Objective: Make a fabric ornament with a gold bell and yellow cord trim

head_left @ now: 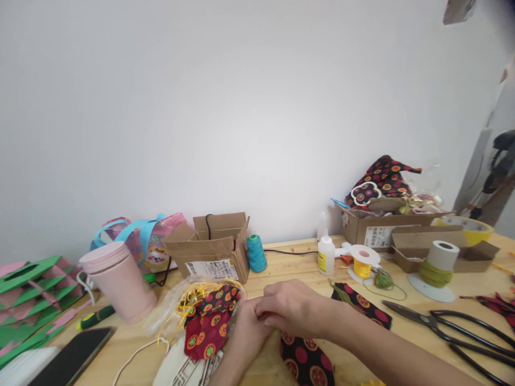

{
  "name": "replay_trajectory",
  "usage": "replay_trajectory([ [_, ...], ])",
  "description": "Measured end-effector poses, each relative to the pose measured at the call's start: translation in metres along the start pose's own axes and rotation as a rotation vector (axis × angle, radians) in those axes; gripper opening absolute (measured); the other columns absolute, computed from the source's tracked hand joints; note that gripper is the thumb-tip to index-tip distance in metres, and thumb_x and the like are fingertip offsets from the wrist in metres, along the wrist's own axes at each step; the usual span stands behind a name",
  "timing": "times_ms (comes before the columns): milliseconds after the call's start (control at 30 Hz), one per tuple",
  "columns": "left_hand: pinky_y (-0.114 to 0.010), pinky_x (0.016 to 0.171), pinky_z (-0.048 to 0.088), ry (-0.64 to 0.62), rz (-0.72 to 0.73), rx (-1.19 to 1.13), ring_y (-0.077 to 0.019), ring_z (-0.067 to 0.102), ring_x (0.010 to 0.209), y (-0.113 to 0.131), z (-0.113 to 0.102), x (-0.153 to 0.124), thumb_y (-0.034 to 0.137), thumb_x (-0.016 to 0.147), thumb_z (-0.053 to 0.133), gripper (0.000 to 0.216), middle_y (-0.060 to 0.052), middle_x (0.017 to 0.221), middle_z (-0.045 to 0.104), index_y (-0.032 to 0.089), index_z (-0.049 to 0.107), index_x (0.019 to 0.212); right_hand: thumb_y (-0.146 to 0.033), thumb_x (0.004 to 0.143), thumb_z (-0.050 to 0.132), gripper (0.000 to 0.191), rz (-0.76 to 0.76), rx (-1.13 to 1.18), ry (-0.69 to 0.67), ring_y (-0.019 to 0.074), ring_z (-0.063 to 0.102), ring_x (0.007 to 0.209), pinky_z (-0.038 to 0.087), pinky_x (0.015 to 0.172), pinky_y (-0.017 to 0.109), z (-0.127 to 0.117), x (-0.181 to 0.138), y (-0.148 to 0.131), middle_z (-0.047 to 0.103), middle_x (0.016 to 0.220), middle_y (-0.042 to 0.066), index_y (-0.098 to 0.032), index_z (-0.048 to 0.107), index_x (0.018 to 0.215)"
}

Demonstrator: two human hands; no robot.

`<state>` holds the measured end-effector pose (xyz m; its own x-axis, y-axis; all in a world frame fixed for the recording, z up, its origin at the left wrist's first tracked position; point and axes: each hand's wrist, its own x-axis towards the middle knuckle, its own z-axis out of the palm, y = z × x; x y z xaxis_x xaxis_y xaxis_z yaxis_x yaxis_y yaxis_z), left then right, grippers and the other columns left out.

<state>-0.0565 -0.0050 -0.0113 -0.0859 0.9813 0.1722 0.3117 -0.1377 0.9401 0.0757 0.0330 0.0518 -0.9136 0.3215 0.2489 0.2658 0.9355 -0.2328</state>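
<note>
My right hand (292, 308) lies over my left hand (245, 327) at the middle of the wooden table (281, 268). Both have their fingers pinched together at one spot, and what they hold is too small to make out. Below them lies a black fabric piece with red dots (308, 362). To the left sits a clear plastic bag (193, 311) with patterned fabric pieces and yellow cord. Another patterned fabric strip (364, 304) lies just right of my right wrist.
Black scissors (442, 327) lie at the right. Behind are a glue bottle (325, 254), yellow (362, 262) and green (436, 265) cord spools, a teal thread cone (256, 253), cardboard boxes (215, 249), a pink cup (116, 281), a phone (74, 356) and green paper bags (28, 300).
</note>
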Motion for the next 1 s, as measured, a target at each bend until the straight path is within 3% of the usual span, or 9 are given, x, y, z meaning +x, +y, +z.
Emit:
replay_trajectory([
  [167,-0.019,0.045,0.028,-0.025,-0.036,-0.004,-0.0078,0.033,0.046,0.001,0.001,-0.003,0.016,0.057,0.057,0.014,0.006,0.044,0.042,0.013,0.054,0.044,-0.016,0.071,0.057,0.011,0.047,0.1,-0.053,0.0127,0.055,0.066,0.036,0.056,0.019,0.0,0.009,0.011,0.063,0.074,0.002,-0.019,0.067,0.074],
  [333,-0.021,0.049,0.032,-0.071,-0.079,-0.009,-0.0096,0.038,0.05,0.004,0.004,-0.002,0.024,0.06,0.057,0.014,0.003,0.05,0.048,0.011,0.062,0.06,-0.018,0.077,0.051,0.016,0.114,0.166,0.013,0.0117,0.056,0.071,0.039,0.06,0.018,0.006,-0.001,0.024,0.065,0.078,0.003,-0.016,0.065,0.084],
  [433,-0.021,0.05,0.032,-0.071,-0.079,-0.014,-0.0096,0.037,0.051,0.004,0.004,0.001,0.023,0.06,0.056,0.013,0.004,0.05,0.045,0.012,0.059,0.056,-0.018,0.077,0.05,0.018,0.091,0.172,0.016,0.0115,0.056,0.075,0.039,0.063,0.018,0.002,-0.006,0.022,0.065,0.082,0.001,-0.019,0.064,0.088],
  [633,-0.019,0.045,0.027,-0.04,-0.065,0.004,-0.0076,0.031,0.047,0.0,0.002,-0.001,0.012,0.052,0.054,0.013,0.006,0.045,0.039,0.014,0.048,0.041,-0.018,0.077,0.045,0.022,-0.005,-0.134,-0.312,0.0154,0.058,0.063,0.034,0.048,0.023,-0.019,0.011,0.002,0.068,0.076,0.004,-0.021,0.066,0.085],
  [700,-0.019,0.046,0.028,-0.029,-0.06,0.009,-0.0079,0.033,0.048,-0.001,0.002,-0.001,0.012,0.052,0.056,0.013,0.006,0.045,0.041,0.014,0.05,0.041,-0.018,0.075,0.049,0.021,-0.017,-0.137,-0.344,0.0153,0.058,0.062,0.031,0.045,0.023,-0.022,0.018,-0.002,0.069,0.078,0.003,-0.023,0.066,0.086],
  [867,-0.02,0.046,0.03,-0.016,-0.067,-0.017,-0.0081,0.036,0.046,0.0,0.002,-0.002,0.016,0.055,0.061,0.013,0.005,0.044,0.046,0.013,0.054,0.043,-0.015,0.068,0.055,0.021,0.011,-0.027,-0.257,0.0142,0.058,0.06,0.033,0.047,0.021,-0.021,0.02,0.001,0.07,0.075,0.003,-0.022,0.069,0.081],
  [1000,-0.021,0.051,0.036,-0.06,-0.089,-0.083,-0.011,0.048,0.051,0.004,0.003,-0.003,0.019,0.059,0.061,0.007,0.002,0.052,0.059,0.013,0.063,0.057,-0.015,0.068,0.054,0.018,0.106,0.171,-0.07,0.0104,0.055,0.057,0.037,0.049,0.018,-0.01,0.007,0.017,0.068,0.069,0.001,-0.019,0.069,0.076],
])
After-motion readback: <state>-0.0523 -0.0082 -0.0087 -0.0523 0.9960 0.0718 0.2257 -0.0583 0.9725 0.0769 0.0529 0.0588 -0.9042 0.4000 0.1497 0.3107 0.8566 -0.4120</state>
